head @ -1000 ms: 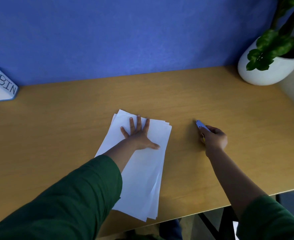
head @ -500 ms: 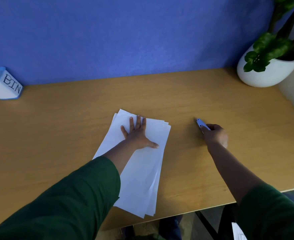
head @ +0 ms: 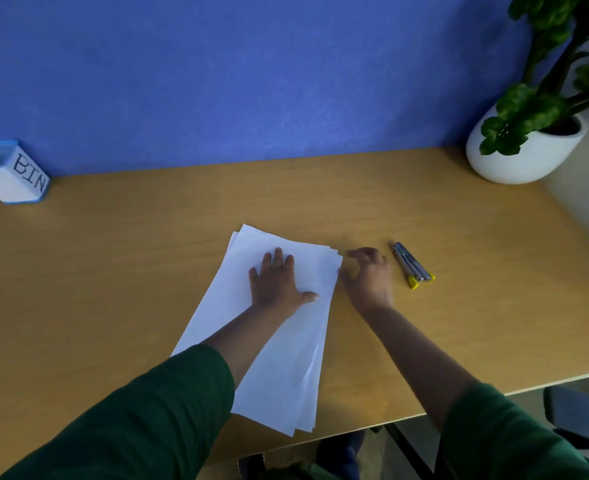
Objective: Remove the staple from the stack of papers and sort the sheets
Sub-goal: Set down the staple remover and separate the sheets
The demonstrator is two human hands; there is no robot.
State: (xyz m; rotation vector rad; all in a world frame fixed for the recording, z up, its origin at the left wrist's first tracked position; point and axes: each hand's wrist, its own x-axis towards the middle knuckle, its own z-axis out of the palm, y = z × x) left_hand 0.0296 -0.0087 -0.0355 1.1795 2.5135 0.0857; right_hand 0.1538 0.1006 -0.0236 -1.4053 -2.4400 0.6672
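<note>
The stack of papers (head: pixel 279 327) is lying mid-desk (head: pixel 113 271); your left hand (head: pixel 279 282) is pressing flat on it, fingers spread. Your right hand (head: pixel 367 277), open and empty, is hovering beside its corner, near the staple remover (head: pixel 411 265). A container (head: pixel 12 173) reading "BIN" is sitting far left.

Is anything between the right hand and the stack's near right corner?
Nothing visible. The right hand hovers open just right of the paper stack, over bare desk. The staple remover lies on its far side, away from the paper. The left hand rests flat on the sheets.
</note>
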